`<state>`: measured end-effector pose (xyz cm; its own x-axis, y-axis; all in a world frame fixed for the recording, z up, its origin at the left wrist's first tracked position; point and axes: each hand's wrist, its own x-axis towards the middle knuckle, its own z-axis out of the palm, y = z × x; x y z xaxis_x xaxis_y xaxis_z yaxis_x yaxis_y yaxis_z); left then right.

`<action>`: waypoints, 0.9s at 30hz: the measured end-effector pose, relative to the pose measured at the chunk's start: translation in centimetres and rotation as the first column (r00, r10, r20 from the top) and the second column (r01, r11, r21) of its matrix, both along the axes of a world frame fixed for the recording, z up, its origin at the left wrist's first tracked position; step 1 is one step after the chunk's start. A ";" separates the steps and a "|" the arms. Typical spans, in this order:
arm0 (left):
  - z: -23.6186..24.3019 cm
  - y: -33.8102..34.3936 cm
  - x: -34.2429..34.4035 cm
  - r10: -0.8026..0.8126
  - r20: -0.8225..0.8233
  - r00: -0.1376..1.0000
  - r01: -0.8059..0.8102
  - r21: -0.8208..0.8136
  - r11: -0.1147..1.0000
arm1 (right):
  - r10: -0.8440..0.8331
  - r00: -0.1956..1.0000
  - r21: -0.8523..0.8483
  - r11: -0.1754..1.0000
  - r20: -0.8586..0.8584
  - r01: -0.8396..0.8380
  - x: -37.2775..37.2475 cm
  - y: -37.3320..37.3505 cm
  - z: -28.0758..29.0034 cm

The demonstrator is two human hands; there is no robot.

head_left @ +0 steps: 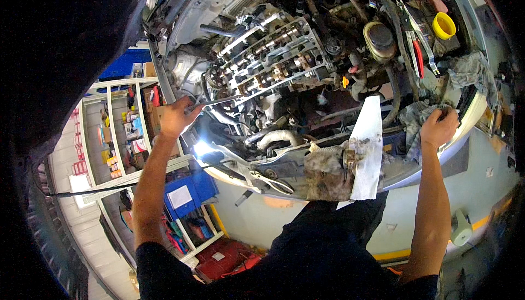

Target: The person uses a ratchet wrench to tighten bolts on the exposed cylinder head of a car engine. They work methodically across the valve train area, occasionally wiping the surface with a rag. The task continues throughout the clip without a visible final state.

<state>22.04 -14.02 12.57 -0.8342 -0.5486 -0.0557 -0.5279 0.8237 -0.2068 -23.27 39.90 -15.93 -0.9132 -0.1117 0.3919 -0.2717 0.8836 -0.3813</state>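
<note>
My left hand [178, 117] is at the left edge of a car's engine bay, its fingers closed round one end of a slim metal tool [223, 101]. The tool's far end reaches the near side of the open engine head [276, 62], where camshafts and caps lie bare. I cannot make out the tool's exact kind. Over at the front right of the bay, my right hand [439, 127] has its fingers curled on a grey striped rag [415, 119]. A white paper sheet [367, 147] and another, stained rag [328, 171] lie over the front edge between my hands.
Red-handled pliers [418, 54] and a yellow cap [443, 25] rest at the far right. A round reservoir [380, 40] stands beside the engine. A bright lamp [202, 148] shines at the front left. Shelves of boxes [121, 130] and a red case [221, 259] are on the left.
</note>
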 end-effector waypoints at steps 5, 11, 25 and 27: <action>0.3 -1.9 -0.4 -0.122 -0.017 0.992 0.123 0.037 0.992 | -0.003 1.000 -0.020 1.000 0.028 0.004 0.0 0.3 -0.1; -0.6 -1.5 -0.4 0.350 -0.112 0.930 -0.318 0.230 0.920 | 0.002 1.000 -0.004 1.000 0.017 -0.002 0.1 -0.2 0.8; 0.0 -1.3 0.7 0.498 -0.081 0.864 -0.443 0.349 0.826 | 0.019 0.999 -0.053 0.998 -0.035 -0.021 -0.1 -0.3 0.4; -0.6 -0.6 -0.2 0.403 -0.074 0.912 -0.372 0.264 0.890 | 0.008 0.999 -0.046 0.999 -0.034 -0.010 -0.1 -0.1 0.6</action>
